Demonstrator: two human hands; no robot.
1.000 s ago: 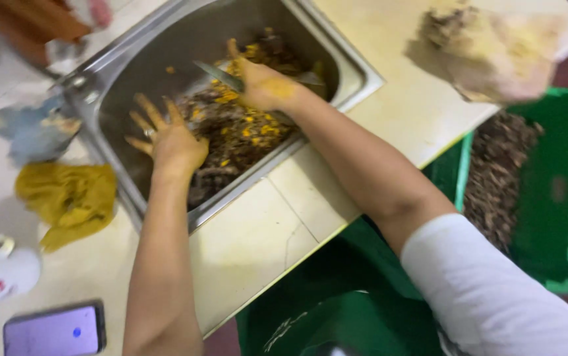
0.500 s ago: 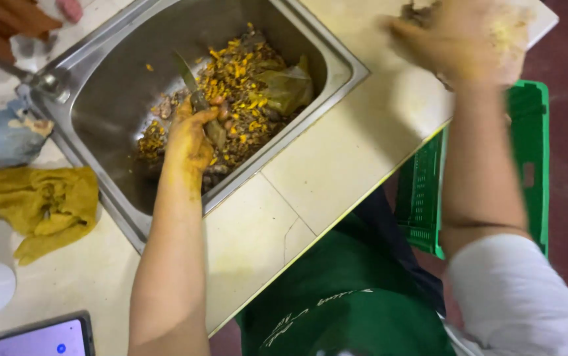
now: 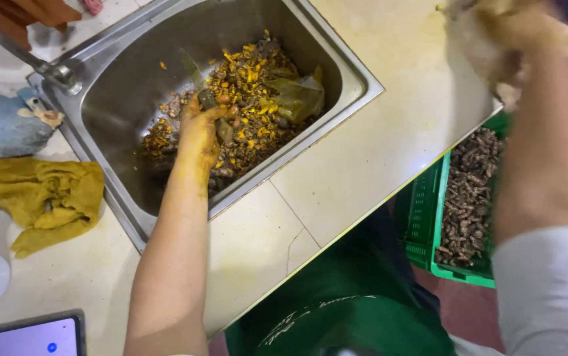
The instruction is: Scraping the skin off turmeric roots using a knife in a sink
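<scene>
The left hand [image 3: 199,132] reaches down into the steel sink [image 3: 336,62] and lies on the heap of chopped orange-yellow roots and brown scraps [image 3: 251,99]; its fingers are curled together around a few pieces beside a dark knife [image 3: 195,79], so it grips rather than presses flat, and the skin is stained yellow from the material. The knife rests on the heap with its blade pointing to the far wall of the sink, close enough for the hand to take it. The heap stays inside the basin, probably so that peel and juice do not spread over the pale counter [image 3: 376,165]. A crumpled translucent bag [image 3: 300,95] lies on the right side of the heap. The right hand [image 3: 495,39] is raised at the counter's far right corner and closes on a light, crumpled sack [image 3: 561,36] (the view is blurred, so I cannot tell how tight the grip is). Below the counter edge, a green crate [image 3: 422,217] holds whole brown roots [image 3: 468,191], within easy reach of that arm. Left of the sink lie 2 cloths, a yellow cloth [image 3: 43,198] and a blue-grey cloth [image 3: 7,125], near the faucet [image 3: 56,72]; a phone [image 3: 27,336] lies at the bottom left.
</scene>
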